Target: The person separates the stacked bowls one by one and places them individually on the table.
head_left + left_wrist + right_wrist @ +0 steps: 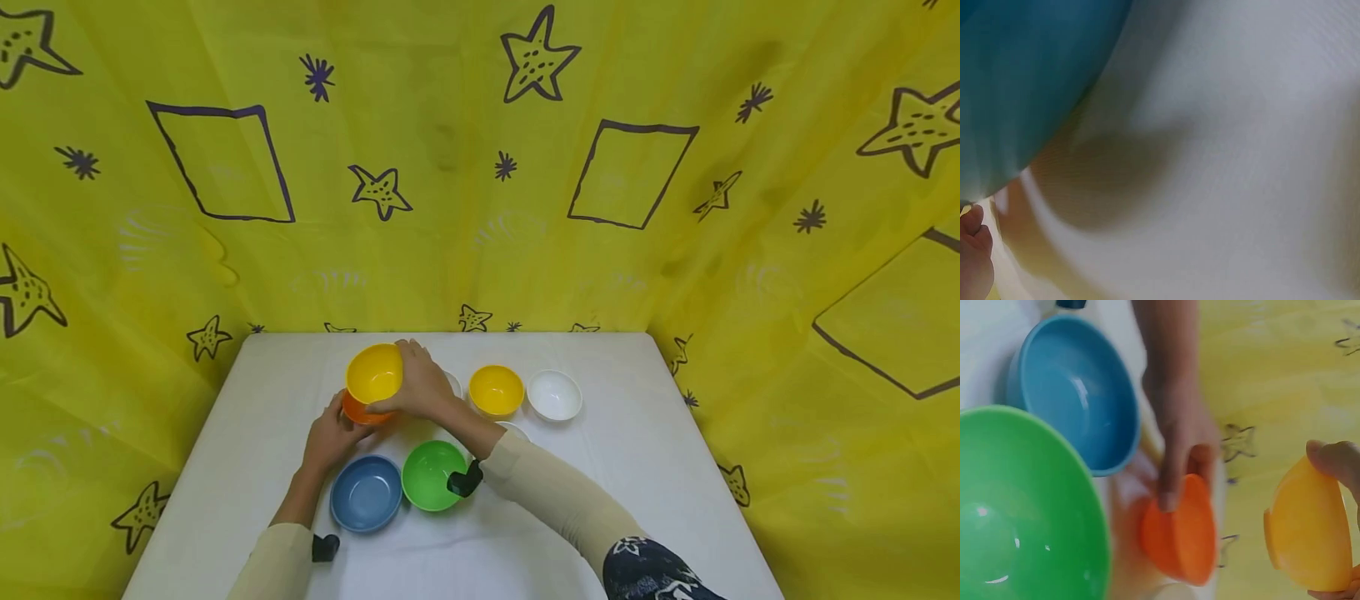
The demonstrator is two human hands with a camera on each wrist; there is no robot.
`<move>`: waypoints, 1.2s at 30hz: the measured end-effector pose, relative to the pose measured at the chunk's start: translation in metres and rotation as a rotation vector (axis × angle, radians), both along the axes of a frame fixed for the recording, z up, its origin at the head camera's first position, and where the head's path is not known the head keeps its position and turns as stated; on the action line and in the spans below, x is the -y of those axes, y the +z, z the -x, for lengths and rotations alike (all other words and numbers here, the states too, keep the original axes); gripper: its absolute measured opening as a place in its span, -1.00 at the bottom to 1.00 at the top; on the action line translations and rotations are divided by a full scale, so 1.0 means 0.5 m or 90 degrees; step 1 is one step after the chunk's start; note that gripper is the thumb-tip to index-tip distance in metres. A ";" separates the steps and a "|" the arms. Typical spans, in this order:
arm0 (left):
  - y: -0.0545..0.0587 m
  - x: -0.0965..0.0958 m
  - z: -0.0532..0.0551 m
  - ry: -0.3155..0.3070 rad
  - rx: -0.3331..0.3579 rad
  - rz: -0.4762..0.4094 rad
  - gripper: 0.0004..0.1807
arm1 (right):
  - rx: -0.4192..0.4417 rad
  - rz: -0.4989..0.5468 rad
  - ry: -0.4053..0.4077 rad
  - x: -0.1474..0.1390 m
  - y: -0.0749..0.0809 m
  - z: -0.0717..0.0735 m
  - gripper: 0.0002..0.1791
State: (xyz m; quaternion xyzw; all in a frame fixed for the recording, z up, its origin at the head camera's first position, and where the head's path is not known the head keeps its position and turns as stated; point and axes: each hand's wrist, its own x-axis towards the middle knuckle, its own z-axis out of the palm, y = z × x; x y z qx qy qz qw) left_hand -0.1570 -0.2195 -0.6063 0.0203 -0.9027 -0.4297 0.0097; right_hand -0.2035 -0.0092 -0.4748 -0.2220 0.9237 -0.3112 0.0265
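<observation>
My right hand [420,385] grips a yellow bowl [372,373] by its right side, thumb below and fingers along the top. Under it, at the left of the table, my left hand [330,437] holds an orange bowl [363,412], whose upper part the yellow one covers in the head view. The right wrist view shows a gap between the yellow bowl [1307,528] and the orange bowl [1182,534], with the left thumb on the orange one's rim. In the left wrist view, a blue bowl [1029,75] fills the upper left corner and the left hand [974,253] shows at the edge.
The blue bowl [367,493] and a green bowl [431,477] stand side by side nearer me. Another yellow bowl [497,390] and a white bowl [555,395] stand farther back, right of centre. My right arm partly hides two more white bowls. Yellow patterned cloth surrounds the white table [600,500].
</observation>
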 end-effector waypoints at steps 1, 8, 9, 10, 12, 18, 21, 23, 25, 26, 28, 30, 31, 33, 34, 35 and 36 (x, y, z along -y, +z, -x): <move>0.000 0.000 0.000 0.000 -0.006 -0.001 0.05 | 0.003 0.018 0.000 -0.009 0.008 -0.004 0.22; -0.002 -0.001 0.000 0.003 -0.016 -0.002 0.07 | 0.016 0.134 -0.028 -0.094 0.046 -0.040 0.21; -0.003 -0.002 0.001 0.004 -0.014 -0.002 0.08 | 0.019 0.144 -0.038 -0.108 0.049 -0.048 0.21; -0.004 -0.003 0.001 0.005 -0.012 -0.002 0.09 | 0.020 0.153 -0.051 -0.122 0.051 -0.056 0.21; -0.006 -0.004 0.001 0.004 -0.006 0.000 0.11 | 0.027 0.164 -0.076 -0.150 0.052 -0.075 0.22; -0.006 -0.002 0.000 0.006 0.013 0.004 0.12 | 0.020 0.195 -0.131 -0.228 0.037 -0.126 0.17; -0.004 0.000 -0.001 0.003 0.016 0.007 0.12 | 0.006 0.215 -0.149 -0.262 0.026 -0.148 0.13; -0.004 0.000 -0.002 0.002 0.017 0.008 0.13 | 0.006 0.226 -0.166 -0.282 0.016 -0.165 0.11; -0.004 0.000 -0.004 0.001 0.020 0.011 0.13 | 0.012 0.241 -0.185 -0.300 0.006 -0.182 0.09; -0.003 0.000 -0.005 0.001 0.021 0.011 0.14 | 0.014 0.247 -0.193 -0.308 0.000 -0.191 0.09; -0.002 0.000 -0.005 0.000 0.022 0.012 0.14 | 0.014 0.255 -0.210 -0.324 -0.009 -0.206 0.09; -0.001 0.000 -0.005 -0.002 0.023 0.015 0.14 | 0.012 0.262 -0.223 -0.339 -0.018 -0.219 0.09; -0.001 0.001 -0.004 -0.002 0.023 0.015 0.14 | 0.010 0.262 -0.231 -0.346 -0.022 -0.224 0.09; -0.001 0.001 -0.002 -0.003 0.022 0.014 0.14 | 0.002 0.257 -0.251 -0.363 -0.030 -0.233 0.12; 0.000 0.001 -0.002 -0.003 0.024 0.016 0.14 | -0.001 0.252 -0.266 -0.372 -0.036 -0.237 0.13; 0.000 0.001 -0.002 -0.004 0.025 0.017 0.14 | -0.004 0.244 -0.282 -0.380 -0.043 -0.240 0.14; 0.000 0.001 -0.002 -0.004 0.027 0.020 0.14 | -0.007 0.236 -0.299 -0.389 -0.049 -0.243 0.15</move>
